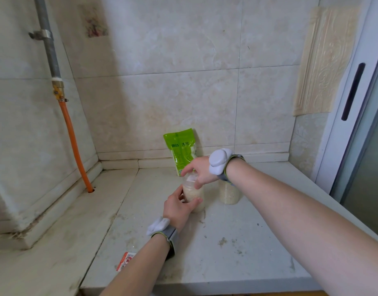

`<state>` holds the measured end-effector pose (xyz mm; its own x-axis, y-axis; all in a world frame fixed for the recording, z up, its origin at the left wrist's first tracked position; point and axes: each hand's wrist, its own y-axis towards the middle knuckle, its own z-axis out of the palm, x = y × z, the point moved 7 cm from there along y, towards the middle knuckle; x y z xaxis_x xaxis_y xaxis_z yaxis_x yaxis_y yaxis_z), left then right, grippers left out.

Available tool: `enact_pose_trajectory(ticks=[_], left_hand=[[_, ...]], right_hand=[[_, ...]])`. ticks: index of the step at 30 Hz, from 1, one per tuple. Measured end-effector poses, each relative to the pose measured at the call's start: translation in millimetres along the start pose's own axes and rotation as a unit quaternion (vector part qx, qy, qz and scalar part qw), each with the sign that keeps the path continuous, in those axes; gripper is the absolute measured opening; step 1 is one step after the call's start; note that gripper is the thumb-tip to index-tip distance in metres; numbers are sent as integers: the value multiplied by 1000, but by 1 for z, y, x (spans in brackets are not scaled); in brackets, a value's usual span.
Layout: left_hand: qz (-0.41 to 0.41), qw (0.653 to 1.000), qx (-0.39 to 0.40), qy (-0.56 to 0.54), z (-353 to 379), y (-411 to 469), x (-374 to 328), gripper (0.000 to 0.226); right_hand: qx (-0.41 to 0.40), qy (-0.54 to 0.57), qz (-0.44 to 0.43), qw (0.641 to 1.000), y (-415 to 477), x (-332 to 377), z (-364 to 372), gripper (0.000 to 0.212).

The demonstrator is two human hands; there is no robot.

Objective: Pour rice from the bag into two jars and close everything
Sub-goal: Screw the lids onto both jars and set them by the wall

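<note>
A clear jar [195, 195] with rice in its lower part stands on the stone counter [237, 242]. My left hand [179, 206] wraps round its body from the left. My right hand [199, 170] comes from above and pinches the pale lid [190, 179] on the jar's mouth. A second jar [229, 194] with rice stands just to the right, its top hidden behind my right wrist. The green rice bag [181, 150] leans upright against the back wall behind both jars.
An orange hose [74, 144] runs down the left wall from a grey pipe [49, 45] into the counter corner. A small red and white packet [125, 260] lies near the front edge. A sliding door frame [354, 92] stands at the right.
</note>
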<state>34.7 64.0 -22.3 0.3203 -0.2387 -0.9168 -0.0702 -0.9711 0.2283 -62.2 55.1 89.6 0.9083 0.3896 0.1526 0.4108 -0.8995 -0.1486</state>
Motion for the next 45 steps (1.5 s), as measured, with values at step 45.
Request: enact_pose_trajectory(ticks=[45], left_hand=[[-5,1000,-3,13,0,1,2,57]], right_hand=[[-24,-119,63,991,12,7,-12,61]])
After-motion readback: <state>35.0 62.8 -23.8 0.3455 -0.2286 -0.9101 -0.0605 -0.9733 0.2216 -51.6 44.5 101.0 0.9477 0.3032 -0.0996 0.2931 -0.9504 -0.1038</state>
